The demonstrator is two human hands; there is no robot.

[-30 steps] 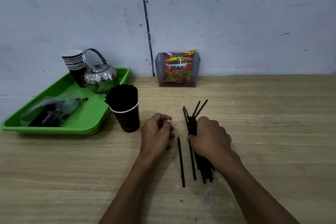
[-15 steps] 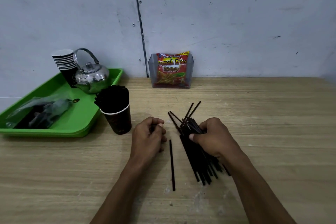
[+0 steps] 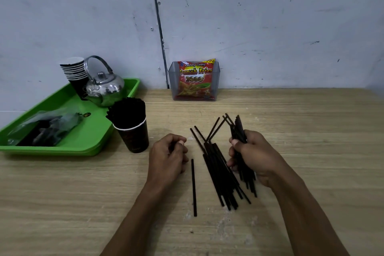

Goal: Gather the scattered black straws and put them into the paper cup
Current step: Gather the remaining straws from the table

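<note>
A dark paper cup [image 3: 134, 137] packed with black straws stands beside the green tray. My right hand [image 3: 255, 158] grips a bundle of black straws [image 3: 239, 129], lifted a little off the table. To its left lies a loose pile of black straws [image 3: 220, 174], fanned out at the far end. A single straw [image 3: 193, 187] lies apart, between my hands. My left hand [image 3: 166, 158] rests on the table as a fist right of the cup. A dark sliver shows between its fingers, apparently a straw.
A green tray [image 3: 91, 141] at the left holds a steel kettle [image 3: 104, 87], a stack of paper cups [image 3: 74, 70] and a plastic bag [image 3: 45, 127]. A clear holder with a snack packet [image 3: 195, 81] stands against the wall.
My right hand has lifted part of the straw bundle and moved right, leaving a fanned pile on the table. My left hand has stayed a fist in place.
</note>
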